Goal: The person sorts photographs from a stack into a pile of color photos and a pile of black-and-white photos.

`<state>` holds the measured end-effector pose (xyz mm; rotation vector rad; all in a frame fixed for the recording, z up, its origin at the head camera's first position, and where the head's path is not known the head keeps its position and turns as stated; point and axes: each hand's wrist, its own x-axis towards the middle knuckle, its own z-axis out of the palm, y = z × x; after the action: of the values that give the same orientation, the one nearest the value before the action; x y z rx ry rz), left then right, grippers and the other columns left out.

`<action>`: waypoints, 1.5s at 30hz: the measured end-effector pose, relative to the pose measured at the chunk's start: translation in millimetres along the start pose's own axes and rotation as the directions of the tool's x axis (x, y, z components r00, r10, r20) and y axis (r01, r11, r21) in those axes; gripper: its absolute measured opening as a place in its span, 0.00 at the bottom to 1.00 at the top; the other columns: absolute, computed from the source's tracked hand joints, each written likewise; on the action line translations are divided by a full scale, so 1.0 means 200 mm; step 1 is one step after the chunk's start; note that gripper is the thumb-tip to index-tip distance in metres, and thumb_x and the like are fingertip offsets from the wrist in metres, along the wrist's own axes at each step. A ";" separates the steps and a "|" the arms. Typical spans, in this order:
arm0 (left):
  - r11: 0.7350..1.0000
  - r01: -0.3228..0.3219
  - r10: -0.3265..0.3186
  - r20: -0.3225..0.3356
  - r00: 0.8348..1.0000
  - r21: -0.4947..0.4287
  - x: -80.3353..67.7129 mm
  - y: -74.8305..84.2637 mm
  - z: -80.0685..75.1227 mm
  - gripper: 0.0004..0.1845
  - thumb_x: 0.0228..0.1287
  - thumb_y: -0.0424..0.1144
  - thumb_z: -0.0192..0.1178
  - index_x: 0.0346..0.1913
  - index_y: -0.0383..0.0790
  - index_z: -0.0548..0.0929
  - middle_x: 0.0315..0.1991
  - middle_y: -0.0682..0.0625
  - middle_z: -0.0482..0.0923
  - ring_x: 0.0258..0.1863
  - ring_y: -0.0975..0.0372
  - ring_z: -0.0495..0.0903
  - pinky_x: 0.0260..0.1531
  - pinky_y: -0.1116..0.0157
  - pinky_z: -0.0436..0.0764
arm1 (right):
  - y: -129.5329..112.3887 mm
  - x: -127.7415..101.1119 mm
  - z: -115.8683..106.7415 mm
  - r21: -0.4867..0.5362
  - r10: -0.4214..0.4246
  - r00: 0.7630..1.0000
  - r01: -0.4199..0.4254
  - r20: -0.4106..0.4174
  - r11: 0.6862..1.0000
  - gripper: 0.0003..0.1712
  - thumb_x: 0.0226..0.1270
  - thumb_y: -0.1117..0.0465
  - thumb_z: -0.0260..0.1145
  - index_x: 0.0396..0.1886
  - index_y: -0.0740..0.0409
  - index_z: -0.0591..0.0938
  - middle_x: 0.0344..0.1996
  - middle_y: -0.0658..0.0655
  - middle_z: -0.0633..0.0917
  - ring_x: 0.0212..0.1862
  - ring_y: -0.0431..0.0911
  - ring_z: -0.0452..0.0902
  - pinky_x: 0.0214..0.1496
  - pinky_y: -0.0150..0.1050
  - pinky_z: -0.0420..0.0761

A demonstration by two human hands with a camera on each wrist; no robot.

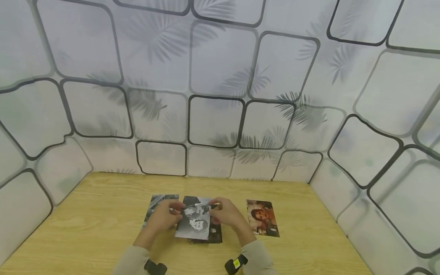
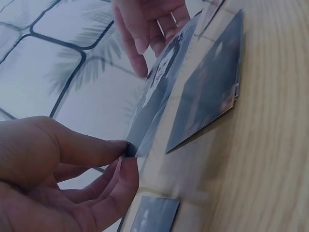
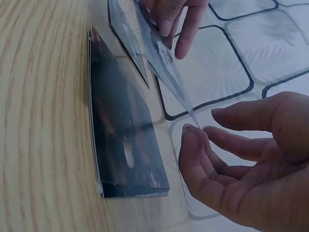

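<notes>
Both hands hold one photo up above the table. Left hand (image 1: 166, 215) pinches the left edge of the black-and-white photo (image 1: 195, 221) between thumb and fingers. The left wrist view shows this pinch well, with the thumb on top and a finger under the edge. Right hand (image 1: 228, 215) is at the right edge of the same photo. In the right wrist view its fingers (image 3: 195, 145) are a bit spread and only the tips touch the corner, so its hold looks light.

The black-and-white photo is lifted and tilted, not lying flat. Right under it sits a small stack of dark photos (image 1: 214, 235) on the wooden table (image 1: 86, 214). Its near edge peeks out below the lifted photo.

Next to the stack, on the left, another gray photo (image 1: 156, 202) lies flat, partly hidden by the left hand. On the right, a little apart, a reddish color photo (image 1: 262, 217) lies flat too.

So I think two photos are already laid out, one on each side. One photo is in the air now and is not put down yet. The stack looks like it has more photos left in it, but I cannot tell how many.

Behind the table stands a white wall (image 1: 213, 76) with dark rounded squares and leaf shapes.
</notes>
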<state>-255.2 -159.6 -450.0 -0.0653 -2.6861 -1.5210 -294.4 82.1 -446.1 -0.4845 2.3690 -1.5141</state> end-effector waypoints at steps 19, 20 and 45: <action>0.999 0.013 -0.014 -0.038 0.999 -0.042 0.02 -0.07 -0.25 0.19 0.63 0.23 0.65 0.57 0.26 0.83 0.56 0.30 0.82 0.51 0.44 0.86 0.40 0.58 0.90 | -0.11 0.13 0.27 -0.029 -0.062 0.993 0.060 -0.096 0.998 0.21 0.62 0.72 0.67 0.56 0.66 0.82 0.49 0.66 0.85 0.45 0.51 0.85 0.41 0.43 0.91; 1.000 0.012 -0.013 -0.055 0.998 -0.028 0.02 -0.07 -0.26 0.19 0.63 0.23 0.65 0.58 0.26 0.83 0.57 0.29 0.82 0.52 0.42 0.85 0.41 0.58 0.90 | -0.12 0.14 0.28 -0.046 -0.063 0.993 0.059 -0.097 0.997 0.22 0.61 0.72 0.67 0.57 0.65 0.83 0.51 0.66 0.84 0.47 0.51 0.84 0.41 0.43 0.91; 0.989 0.140 -0.132 -0.159 0.978 0.040 0.01 -0.23 -0.36 0.21 0.57 0.20 0.62 0.56 0.20 0.81 0.58 0.24 0.80 0.51 0.37 0.86 0.34 0.61 0.89 | -0.18 0.31 0.52 -0.218 0.003 0.996 -0.021 -0.087 0.976 0.32 0.48 0.78 0.70 0.59 0.64 0.84 0.49 0.62 0.85 0.47 0.53 0.82 0.47 0.44 0.88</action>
<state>-258.1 -245.7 -452.8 0.2343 -2.6508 -1.4244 -303.3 -43.3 -460.0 -0.4608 2.6161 -1.2989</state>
